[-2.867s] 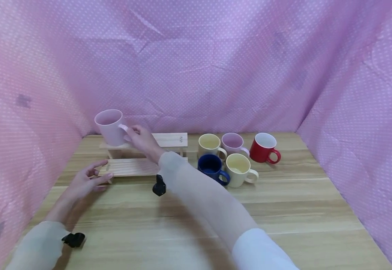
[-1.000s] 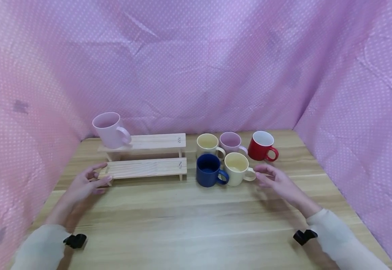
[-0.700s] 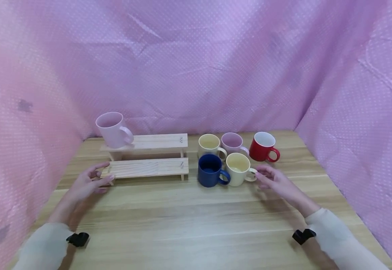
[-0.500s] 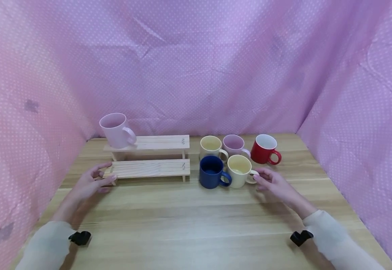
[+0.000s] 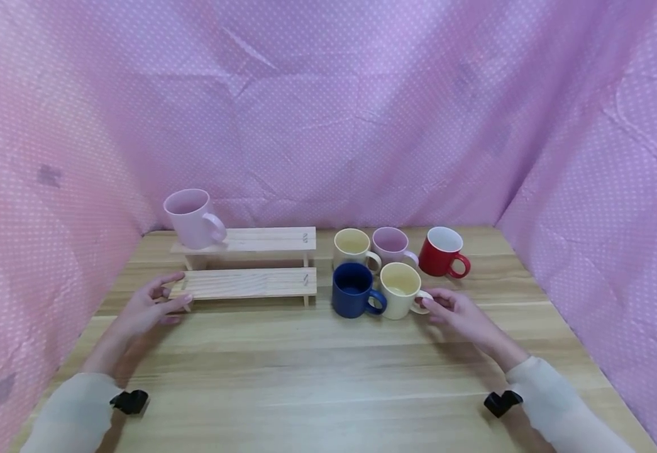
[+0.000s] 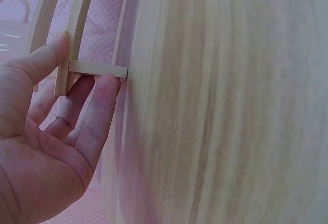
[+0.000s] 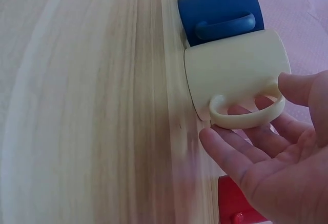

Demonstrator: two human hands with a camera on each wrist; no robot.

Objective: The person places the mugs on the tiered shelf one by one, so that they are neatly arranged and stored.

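My left hand holds the left end of the front wooden riser. In the left wrist view its thumb lies against the board and fingertips touch the short leg. At the right, my right hand is around the handle of the front cream mug, which stands on the table. The right wrist view shows the thumb at the handle's upper end and loosely extended fingers beside and behind the handle. A pink mug stands on the left end of the rear riser.
A blue mug is close left of the front cream mug. Behind them stand another cream mug and a second pink mug. A red mug with white inside stands farther right. Pink dotted cloth encloses the wooden table.
My right hand has left the pink mug on the rear riser and moved right to the front cream mug's handle, closing in slightly. My left hand stays at the front riser.
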